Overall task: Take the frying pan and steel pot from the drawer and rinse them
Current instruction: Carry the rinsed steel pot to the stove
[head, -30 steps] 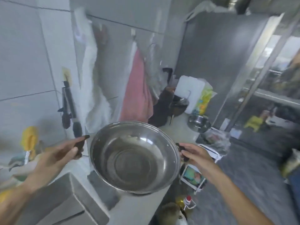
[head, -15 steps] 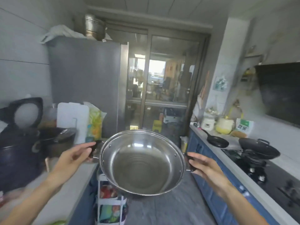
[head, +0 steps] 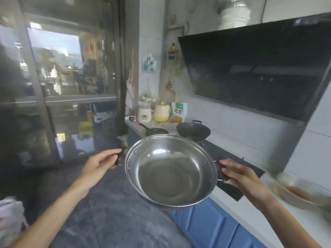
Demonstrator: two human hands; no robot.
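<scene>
Steel pot: up in the air over the floor, just off the counter edge, tilted so its open mouth faces the person; the bowl looks bare and shiny, no water visible in it.
Left hand: at the pot's 9 o'clock, fingers curled and pinching the small dark side handle.
Right hand: at 3 o'clock, fingers wrapped over the opposite dark handle, thumb on top.
Handling, my guess: thin rigid steel, light for its width, nothing fragile; the polished wall would be slick, more so once wet, so the two handles are the right place to hold, one hand each to stop it swinging.
Frying pan: small and black, sitting on the counter at the pot's 12 o'clock, long handle pointing off to 10 o'clock.
Black wok: on the burner at 1 o'clock, near the pot's far rim, the closest thing to clip.
Hob: dark glass running under the right hand.
Brown dish: blurred, on the counter at 3 o'clock past the right wrist; contents unclear.
Jars and packet: clustered at the counter's far end, well clear.
Range hood: overhead at 1 o'clock, well above the pot.
Sink: not in sight from here.
</scene>
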